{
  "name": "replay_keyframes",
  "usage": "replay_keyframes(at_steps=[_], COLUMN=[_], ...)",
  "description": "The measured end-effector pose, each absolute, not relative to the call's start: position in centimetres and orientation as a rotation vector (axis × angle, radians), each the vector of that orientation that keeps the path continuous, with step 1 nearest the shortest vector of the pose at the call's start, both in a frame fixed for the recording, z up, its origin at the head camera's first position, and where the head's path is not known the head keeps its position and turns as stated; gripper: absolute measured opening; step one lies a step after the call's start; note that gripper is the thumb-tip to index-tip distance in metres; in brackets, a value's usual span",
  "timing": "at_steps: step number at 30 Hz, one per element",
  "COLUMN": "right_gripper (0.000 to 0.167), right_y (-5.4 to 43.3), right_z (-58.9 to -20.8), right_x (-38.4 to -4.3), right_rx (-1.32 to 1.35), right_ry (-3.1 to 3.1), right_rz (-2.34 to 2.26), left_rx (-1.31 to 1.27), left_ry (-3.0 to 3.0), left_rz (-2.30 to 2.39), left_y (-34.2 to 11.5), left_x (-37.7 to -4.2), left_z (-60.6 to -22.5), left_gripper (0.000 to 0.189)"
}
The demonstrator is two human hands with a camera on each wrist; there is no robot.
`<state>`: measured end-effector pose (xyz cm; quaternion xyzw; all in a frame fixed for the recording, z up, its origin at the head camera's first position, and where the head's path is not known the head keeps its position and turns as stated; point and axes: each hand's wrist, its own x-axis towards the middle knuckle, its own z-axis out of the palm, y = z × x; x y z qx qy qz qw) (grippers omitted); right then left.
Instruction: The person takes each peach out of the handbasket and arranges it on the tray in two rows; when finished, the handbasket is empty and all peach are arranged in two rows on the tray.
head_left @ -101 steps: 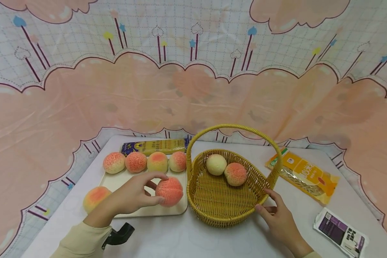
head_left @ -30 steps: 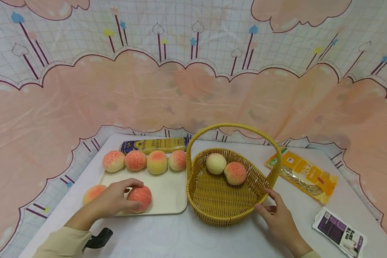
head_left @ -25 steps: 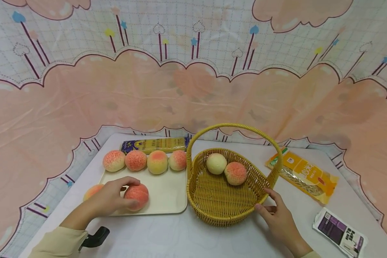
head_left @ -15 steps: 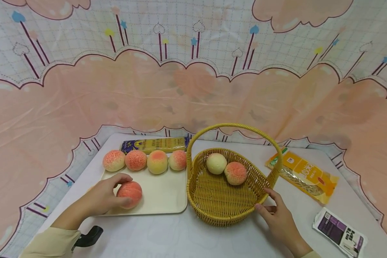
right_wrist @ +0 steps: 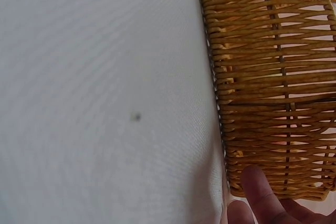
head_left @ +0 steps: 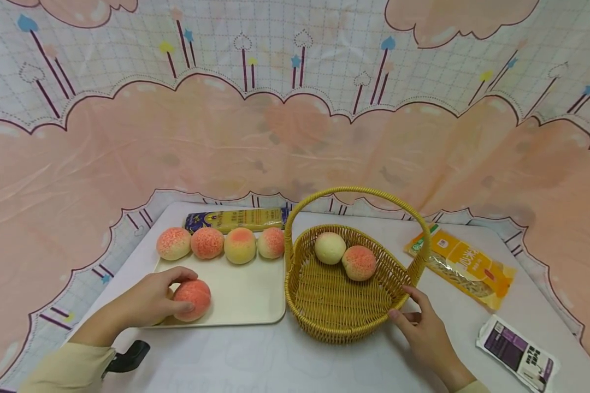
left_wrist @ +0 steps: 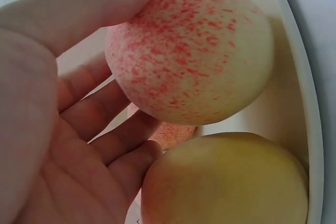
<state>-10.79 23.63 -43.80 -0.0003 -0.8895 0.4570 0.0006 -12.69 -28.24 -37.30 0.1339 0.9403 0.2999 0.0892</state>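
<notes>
– What do the hands hold?
– The left hand (head_left: 149,298) grips a red peach (head_left: 194,300) over the tray (head_left: 251,295), left of the basket (head_left: 341,308); the right hand (head_left: 425,330) pinches the basket's near-right rim
– How would that peach handle?
– Likely light, perhaps soft, hardly slippery; best taken round its widest part, like the two peaches (head_left: 359,263) inside the basket

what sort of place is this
Probably a staged tabletop set, perhaps for filming: a printed cloth backdrop rises close behind the white table, where peaches line a cream tray beside a wicker basket.
</notes>
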Motion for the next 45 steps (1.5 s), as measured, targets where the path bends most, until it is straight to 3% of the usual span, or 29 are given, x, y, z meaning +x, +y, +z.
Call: replay_keyframes(at_steps=[21,38,45], right_gripper=[0.067,0.069,0.069], right_y=[23.6,23.7,23.8], right_z=[-43.9,-43.8,-43.8], right_x=[-10.7,-10.9,-10.9], right_rx=[0.002,-0.016,-0.017], right_ry=[-2.800,-2.820,-2.819], right_rz=[1.416,1.427,1.424], left_rx=[0.387,0.349,0.443], left_ry=[2.682,2.664,2.724], left_rz=[0.898,0.879,0.882], left_y=[-28.4,-28.0,-27.3], left_x=[-13.1,-13.1,-12.9], left_z=[-36.8,-37.0,-36.6], left_gripper=[0.051,0.061,0.065])
